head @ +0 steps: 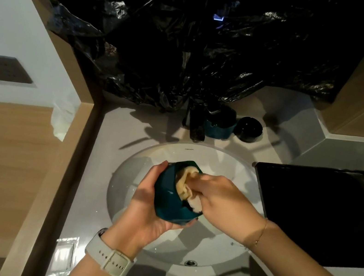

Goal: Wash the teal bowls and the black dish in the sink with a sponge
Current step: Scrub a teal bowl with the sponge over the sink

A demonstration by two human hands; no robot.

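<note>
Now teal bowl (pixel 172 193) in left hand (pixel 148 207)

Glossy teal bowl (pixel 171 199), soft sponge (pixel 185 182), crinkled plastic sheeting (pixel 193 42).

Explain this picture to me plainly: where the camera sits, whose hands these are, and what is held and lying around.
There is no machine here. A person wears one camera on the head, looking down at their own hands above a white sink. The left hand grips a teal bowl, tilted on its side. The right hand presses a pale sponge into it. Behind the tap, on the counter, stand another teal bowl and a black dish. A black tray lies to the right.
</note>
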